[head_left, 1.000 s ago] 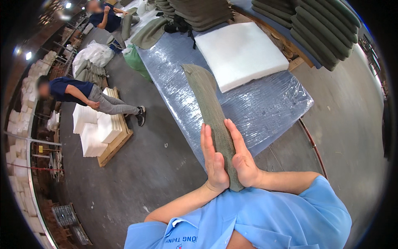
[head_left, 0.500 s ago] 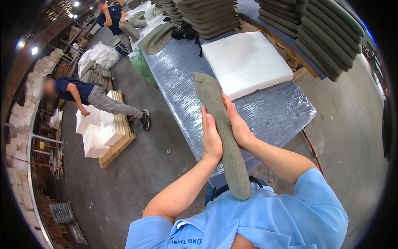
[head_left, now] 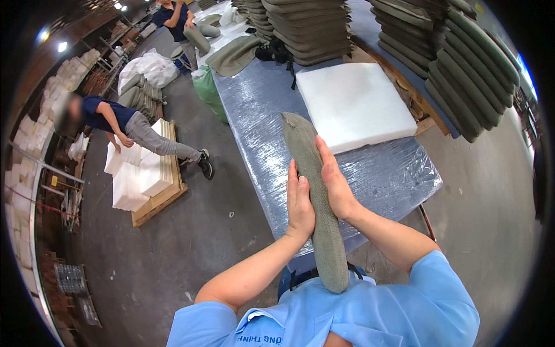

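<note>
A grey-green fabric-covered cushion [head_left: 326, 231] stands on edge in front of me, its narrow side up and its near end against my shirt. My left hand [head_left: 300, 205] lies flat along its left face, and my right hand [head_left: 336, 185] presses the right face, so the cushion is held between both palms. Fingers on both hands are stretched out and point away from me. A white foam slab [head_left: 355, 107] lies just beyond on the plastic-wrapped table [head_left: 393, 165]. The cushion's lower edge is hidden.
Stacks of grey-green cushions [head_left: 309, 29] stand at the back, with more stacks [head_left: 474, 72] at the far right. A loose grey-green cover [head_left: 233, 56] lies at the table's far left. To the left, a person [head_left: 141, 130] stands by a pallet of white foam [head_left: 156, 176]; another person [head_left: 176, 23] works farther back.
The view has shifted slightly, and the cushion sits a little lower in it, still between both palms. The person by the pallet has brought their hands closer to the foam.
</note>
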The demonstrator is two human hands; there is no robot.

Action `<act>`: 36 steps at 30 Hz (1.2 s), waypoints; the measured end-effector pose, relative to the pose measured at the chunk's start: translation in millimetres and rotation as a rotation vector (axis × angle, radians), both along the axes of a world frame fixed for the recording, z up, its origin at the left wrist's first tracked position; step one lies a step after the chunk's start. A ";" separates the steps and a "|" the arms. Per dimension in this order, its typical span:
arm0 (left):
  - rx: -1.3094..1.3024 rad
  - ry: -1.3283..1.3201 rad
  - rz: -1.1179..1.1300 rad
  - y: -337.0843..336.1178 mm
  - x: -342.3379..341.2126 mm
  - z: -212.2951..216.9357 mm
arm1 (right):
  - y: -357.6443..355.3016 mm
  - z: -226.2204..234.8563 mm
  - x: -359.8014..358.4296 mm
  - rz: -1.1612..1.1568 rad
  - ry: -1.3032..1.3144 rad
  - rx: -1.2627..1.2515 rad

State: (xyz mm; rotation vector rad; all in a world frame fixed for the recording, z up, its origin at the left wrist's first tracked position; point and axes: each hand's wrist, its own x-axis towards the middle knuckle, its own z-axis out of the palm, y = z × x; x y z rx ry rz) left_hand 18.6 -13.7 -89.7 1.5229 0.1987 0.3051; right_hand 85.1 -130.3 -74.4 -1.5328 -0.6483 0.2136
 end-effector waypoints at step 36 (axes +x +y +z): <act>-0.104 -0.059 -0.092 49.1 132.8 -26.5 | 59.9 -9.1 101.6 -0.043 0.064 0.029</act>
